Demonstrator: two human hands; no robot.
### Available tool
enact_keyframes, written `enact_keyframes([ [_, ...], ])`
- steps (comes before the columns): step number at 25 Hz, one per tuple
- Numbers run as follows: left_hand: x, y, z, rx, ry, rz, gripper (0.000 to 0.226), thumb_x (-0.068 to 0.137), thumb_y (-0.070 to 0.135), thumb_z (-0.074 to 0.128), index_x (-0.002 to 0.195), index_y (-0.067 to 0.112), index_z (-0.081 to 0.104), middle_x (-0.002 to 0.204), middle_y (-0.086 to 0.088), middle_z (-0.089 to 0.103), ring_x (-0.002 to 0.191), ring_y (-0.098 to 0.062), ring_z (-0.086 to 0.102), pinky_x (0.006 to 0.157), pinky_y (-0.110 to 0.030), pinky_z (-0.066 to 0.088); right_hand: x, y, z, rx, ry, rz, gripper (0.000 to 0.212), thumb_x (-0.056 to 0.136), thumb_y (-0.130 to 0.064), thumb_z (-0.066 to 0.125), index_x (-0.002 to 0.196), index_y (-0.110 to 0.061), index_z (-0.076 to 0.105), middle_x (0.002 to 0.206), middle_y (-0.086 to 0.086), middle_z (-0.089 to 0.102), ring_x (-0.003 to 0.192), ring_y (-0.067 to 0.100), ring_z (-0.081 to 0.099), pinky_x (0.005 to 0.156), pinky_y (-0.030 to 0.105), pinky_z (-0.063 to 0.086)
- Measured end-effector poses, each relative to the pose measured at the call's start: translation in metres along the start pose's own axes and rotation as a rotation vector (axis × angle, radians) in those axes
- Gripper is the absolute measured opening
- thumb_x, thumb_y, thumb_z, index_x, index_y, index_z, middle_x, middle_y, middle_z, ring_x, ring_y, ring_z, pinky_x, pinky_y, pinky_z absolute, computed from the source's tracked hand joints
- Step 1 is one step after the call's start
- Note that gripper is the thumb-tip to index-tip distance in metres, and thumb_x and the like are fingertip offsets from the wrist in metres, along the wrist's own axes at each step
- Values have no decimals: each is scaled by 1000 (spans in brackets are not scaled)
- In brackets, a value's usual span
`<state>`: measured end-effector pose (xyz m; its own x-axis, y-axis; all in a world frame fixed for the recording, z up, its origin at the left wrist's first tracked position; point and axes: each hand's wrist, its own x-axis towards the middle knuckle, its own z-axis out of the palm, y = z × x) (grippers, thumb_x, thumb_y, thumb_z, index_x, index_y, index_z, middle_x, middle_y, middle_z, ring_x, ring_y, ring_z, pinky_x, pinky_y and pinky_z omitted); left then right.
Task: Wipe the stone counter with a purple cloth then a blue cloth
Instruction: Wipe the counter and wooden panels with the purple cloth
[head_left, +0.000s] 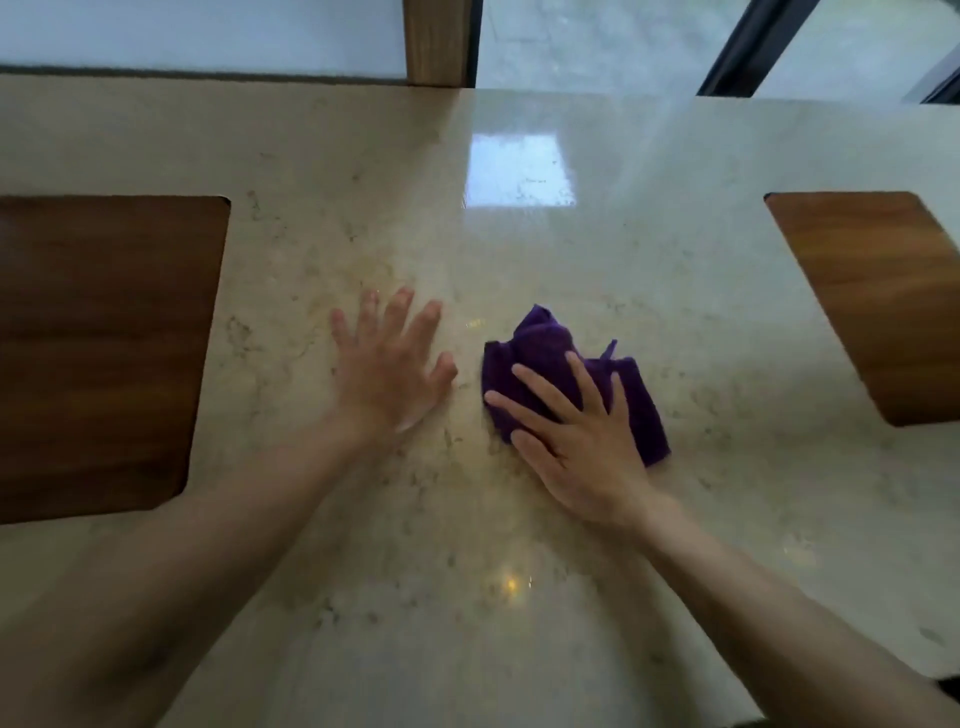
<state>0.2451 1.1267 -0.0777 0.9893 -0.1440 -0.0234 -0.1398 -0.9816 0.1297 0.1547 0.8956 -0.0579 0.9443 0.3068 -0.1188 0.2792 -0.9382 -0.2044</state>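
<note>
A crumpled purple cloth (561, 364) lies on a pale, glossy stone counter (519, 597), a little right of the middle of the view. The right hand (574, 441) rests on top of it, palm down, with the fingers straight and spread apart, pressing the cloth flat against the stone. Bunched folds of the cloth stick out beyond the fingertips on the far side and to the right of the hand.

Just beside the cloth, on its left and not touching it, the left hand (395, 364) lies on the bare counter, palm down with its fingers also spread open. This hand looks slightly blurred. Both bare forearms reach in from the bottom edge of the view.

The stone is cream-coloured with faint brownish veins, and a bright rectangular reflection of light shines on it beyond the hands. A dark brown wooden panel (98, 353) is set into the counter at the far left, and a lighter brown wooden panel (878, 301) sits at the far right. Beyond the counter's far edge stand an upright wooden post (436, 41) and window panes with dark frames.
</note>
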Motion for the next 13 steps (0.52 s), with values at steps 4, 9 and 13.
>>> enact_keyframes([
  [4, -4, -2, -1, -57, -42, -22, 71, 84, 60, 23, 149, 33, 28, 163, -3, 24, 150, -33, 17, 117, -64, 8, -176, -61, 29, -41, 25, 152, 49, 100, -60, 13, 146, -56, 29, 159, -16, 28, 150, 35, 10, 107, 78, 17],
  [9, 1, -28, -15, 6, -36, 28, 73, 83, 64, 18, 149, 33, 23, 162, -6, 22, 147, -32, 23, 115, -64, 13, -217, -146, 48, -89, -67, 339, 50, 99, -58, 18, 141, -49, 43, 154, -6, 42, 139, 44, 31, 96, 83, 27],
  [13, 21, -114, -26, 88, -49, -39, 74, 84, 75, 13, 150, 41, 10, 165, 1, 6, 151, -38, 4, 112, -74, 8, -159, -161, 56, -67, 6, 274, 51, 90, -58, 37, 140, -53, 44, 154, -9, 42, 141, 43, 30, 97, 84, 21],
])
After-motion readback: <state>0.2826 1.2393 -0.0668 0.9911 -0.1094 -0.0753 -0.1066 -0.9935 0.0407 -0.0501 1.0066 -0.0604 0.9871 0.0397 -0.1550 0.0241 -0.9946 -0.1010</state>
